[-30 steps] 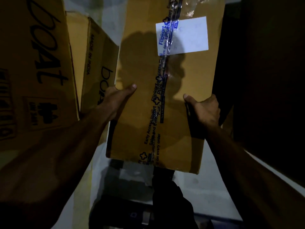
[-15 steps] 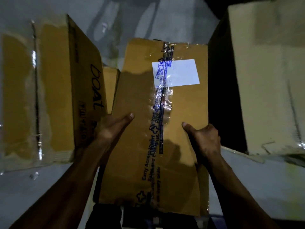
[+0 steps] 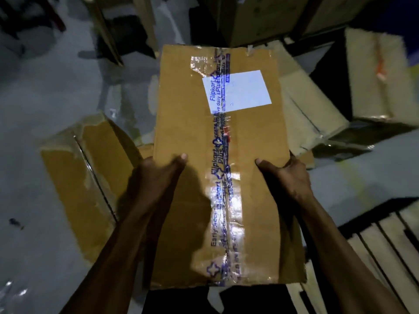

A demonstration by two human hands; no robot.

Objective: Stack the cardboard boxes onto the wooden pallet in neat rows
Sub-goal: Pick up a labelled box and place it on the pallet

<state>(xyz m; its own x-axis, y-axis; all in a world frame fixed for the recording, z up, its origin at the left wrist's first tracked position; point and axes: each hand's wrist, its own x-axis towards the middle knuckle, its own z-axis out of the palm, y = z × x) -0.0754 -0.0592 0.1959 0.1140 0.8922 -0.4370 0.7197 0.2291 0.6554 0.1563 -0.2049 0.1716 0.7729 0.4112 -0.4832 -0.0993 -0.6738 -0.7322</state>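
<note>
A long cardboard box, held above the grey floor at the centre of the view, long axis running away from the person, its taped seam following that axis and a white label fixed toward the far end, right of the seam. The left hand grips the box's left edge, thumb laid on the top face; the right hand grips the right edge likewise, thumb on top, the remaining fingers of both hidden under or behind the box. Left of the held box, a second cardboard box lies on the floor with torn tape along its top, its corner hidden beneath the held box. Right of the held box, near its far end, more boxes lie tilted and crowded together, one pale flattened piece close against the held box's right edge. Beyond the far end stand dark upright cartons. Right of the near end, wooden slats with dark gaps between them.
</note>
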